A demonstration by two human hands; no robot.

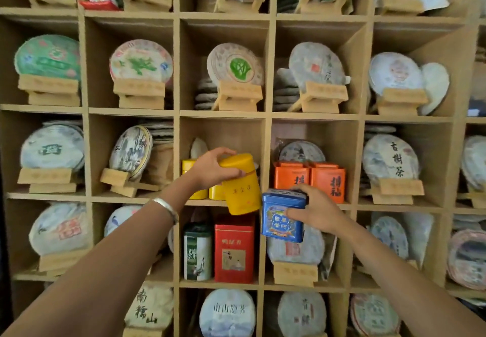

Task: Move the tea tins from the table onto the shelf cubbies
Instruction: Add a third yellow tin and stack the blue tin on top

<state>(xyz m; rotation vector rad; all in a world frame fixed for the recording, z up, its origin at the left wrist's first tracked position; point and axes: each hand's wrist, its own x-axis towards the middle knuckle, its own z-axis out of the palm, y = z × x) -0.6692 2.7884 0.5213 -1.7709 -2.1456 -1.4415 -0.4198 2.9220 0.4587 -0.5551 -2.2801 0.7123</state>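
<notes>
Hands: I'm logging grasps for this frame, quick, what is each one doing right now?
Left hand: closed around the yellow tea tin, tilted in front of the shelf.
Right hand: closed on the blue tea tin.

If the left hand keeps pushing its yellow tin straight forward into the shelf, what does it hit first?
Most likely the yellow tins already standing in that cubby, directly behind the held yellow tin in the left hand. Depth is unclear, so the gap between them can't be judged.
</notes>
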